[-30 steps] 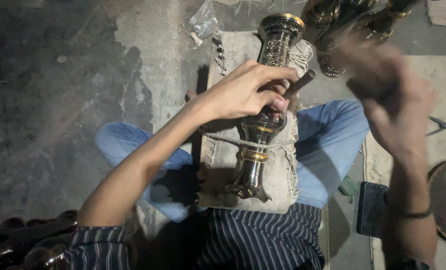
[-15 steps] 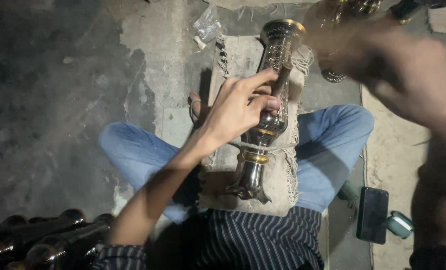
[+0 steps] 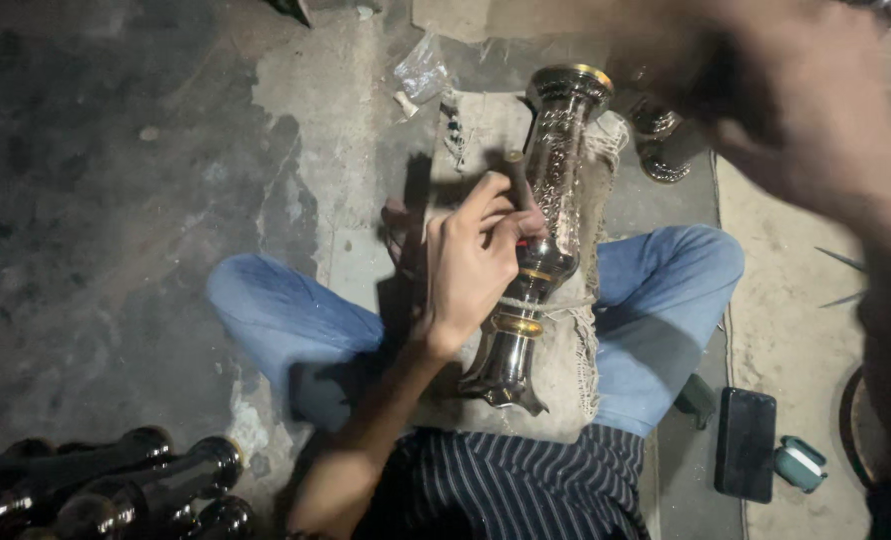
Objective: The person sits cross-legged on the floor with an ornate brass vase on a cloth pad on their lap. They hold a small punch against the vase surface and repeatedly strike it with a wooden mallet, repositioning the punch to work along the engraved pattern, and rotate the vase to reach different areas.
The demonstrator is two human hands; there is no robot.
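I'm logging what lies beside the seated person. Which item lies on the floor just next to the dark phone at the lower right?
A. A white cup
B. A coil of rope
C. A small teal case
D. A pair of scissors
C: a small teal case lies on the floor right beside the dark phone; no scissors, rope coil or cup shows there.

Right hand (image 3: 816,110) motion-blurred, grip and contents unreadable; left hand (image 3: 476,260) covers the engraved metal vase's (image 3: 556,170) middle and most of a dark tool (image 3: 517,175); bottles (image 3: 116,490) cut off at lower-left edge.
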